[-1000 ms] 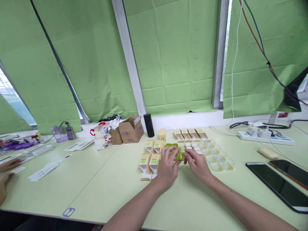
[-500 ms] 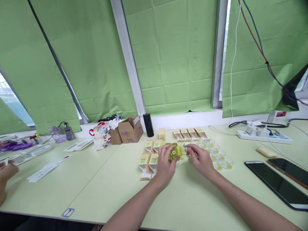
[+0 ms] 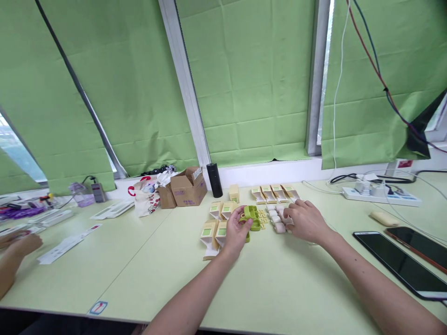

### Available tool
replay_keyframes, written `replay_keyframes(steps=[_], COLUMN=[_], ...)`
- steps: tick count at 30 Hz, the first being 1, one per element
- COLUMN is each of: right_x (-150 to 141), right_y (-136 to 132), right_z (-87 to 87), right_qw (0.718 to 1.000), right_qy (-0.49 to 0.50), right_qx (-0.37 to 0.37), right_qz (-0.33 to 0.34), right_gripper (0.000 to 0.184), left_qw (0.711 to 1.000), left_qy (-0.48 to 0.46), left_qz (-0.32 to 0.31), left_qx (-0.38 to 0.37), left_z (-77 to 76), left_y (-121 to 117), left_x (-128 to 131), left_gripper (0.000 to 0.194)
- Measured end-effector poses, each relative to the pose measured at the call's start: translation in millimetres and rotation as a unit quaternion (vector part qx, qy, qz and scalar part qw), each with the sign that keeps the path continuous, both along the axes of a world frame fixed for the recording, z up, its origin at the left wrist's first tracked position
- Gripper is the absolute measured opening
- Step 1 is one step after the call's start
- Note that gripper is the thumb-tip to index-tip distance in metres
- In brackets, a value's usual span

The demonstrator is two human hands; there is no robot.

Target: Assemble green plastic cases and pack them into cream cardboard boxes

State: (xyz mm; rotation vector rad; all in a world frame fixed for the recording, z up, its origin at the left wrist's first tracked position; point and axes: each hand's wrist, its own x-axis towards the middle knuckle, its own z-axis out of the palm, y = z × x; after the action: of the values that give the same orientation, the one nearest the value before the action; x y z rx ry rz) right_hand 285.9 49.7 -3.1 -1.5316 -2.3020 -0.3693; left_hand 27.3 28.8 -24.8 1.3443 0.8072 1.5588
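My left hand [image 3: 238,231] is closed around a small green plastic case [image 3: 248,215], thumb and fingertips at its near left side. More green shows just beside and below it; I cannot tell where one piece ends. Small yellow pieces [image 3: 262,218] lie in rows right of the case. My right hand [image 3: 304,222] reaches down over a group of pale, rounded pieces [image 3: 278,227], its fingers bent against the right-hand ones. What lies between those fingertips is hidden. Folded cardboard boxes with green labels [image 3: 208,230] stand left of my left hand.
More small boxes [image 3: 268,194] line the back, near a black cylinder [image 3: 214,180] and an open carton [image 3: 189,188]. To the right lie a phone [image 3: 398,260], another phone [image 3: 424,242] and a power strip [image 3: 382,197]. Another person's hand [image 3: 26,244] is at the far left.
My right hand has moved right, from beside the green case to the pale pieces. The clear cups with yellow centres there no longer show. My left hand has shifted slightly left, and the case has turned.
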Motion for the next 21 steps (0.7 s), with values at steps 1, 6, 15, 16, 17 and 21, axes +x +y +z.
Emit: replay_keyframes(steps=[1, 6, 15, 16, 17, 21], right_x=[1, -6, -23, -24, -25, -27], right_y=[-1, -3, -4, -4, -5, -7], right_z=[-0.7, -7.2, -18.8, -19.0, -18.9, -14.3], right_qw=[1.0, 0.999, 0.995, 0.995, 0.995, 0.995], right_qy=[-0.005, -0.034, -0.053, -0.054, -0.054, -0.053], right_qx=[-0.005, 0.018, 0.059, 0.062, 0.063, 0.058], right_qz=[0.006, 0.027, 0.055, 0.053, 0.052, 0.057], right_gripper=[0.015, 0.019, 0.015, 0.015, 0.015, 0.012], left_qw=[1.0, 0.999, 0.999, 0.999, 0.999, 0.999], left_qy=[-0.007, -0.019, -0.017, -0.022, -0.027, -0.032], left_qz=[-0.004, -0.022, -0.026, -0.031, -0.035, -0.037], left_qx=[-0.003, -0.013, -0.016, -0.017, -0.016, -0.011], left_z=[0.7, 1.6, 1.2, 1.3, 1.2, 0.2], left_y=[-1, -4, -5, -5, -5, -4], left_x=[0, 0, 1, 1, 1, 0], left_gripper=[0.06, 0.069, 0.069, 0.069, 0.068, 0.067])
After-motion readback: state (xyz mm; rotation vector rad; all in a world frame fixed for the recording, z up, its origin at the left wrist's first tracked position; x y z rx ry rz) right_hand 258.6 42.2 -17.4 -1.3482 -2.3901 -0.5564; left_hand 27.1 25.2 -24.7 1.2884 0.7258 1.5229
